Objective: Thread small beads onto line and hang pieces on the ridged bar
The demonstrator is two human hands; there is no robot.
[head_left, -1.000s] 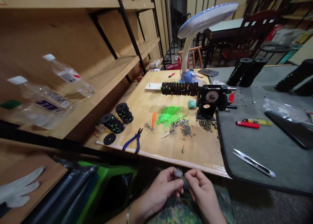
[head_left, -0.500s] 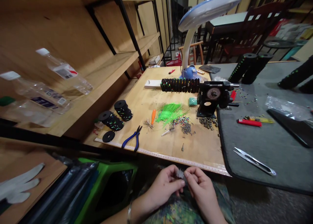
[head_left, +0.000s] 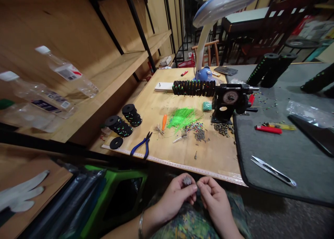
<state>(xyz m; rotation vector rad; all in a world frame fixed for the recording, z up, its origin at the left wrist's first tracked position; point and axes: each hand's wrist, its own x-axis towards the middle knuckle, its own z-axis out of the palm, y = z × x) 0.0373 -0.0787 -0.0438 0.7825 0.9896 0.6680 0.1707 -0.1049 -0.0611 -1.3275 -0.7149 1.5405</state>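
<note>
**While two hands worked a feathery tuft above the lap, the counter stood loaded**

As the head-worn camera looked down, a room of wooden shelving and dark chairs opened beyond a light wooden counter with a grey mat lying at its right. Clear plastic bottles lay on the shelving at left, and a white desk lamp rose behind the counter. A black clamping device with a round dial sat on the counter's far side, holding a black foam roller studded with coloured tips. Stacks of black foam discs stood at left, with a single disc near a tape strip along the front edge. Between them lay blue-handled pliers, an orange-handled tool, a heap of green bristles and scattered beads. On the mat were a red lighter and thread snips.

Below the counter's edge, over patterned trousers, the left hand wore a metal bangle. Its fingers were closed on a small grey feathery tuft, which sat at their tips. The right hand was curled just beside it; whether it gripped anything could not be told.
</note>
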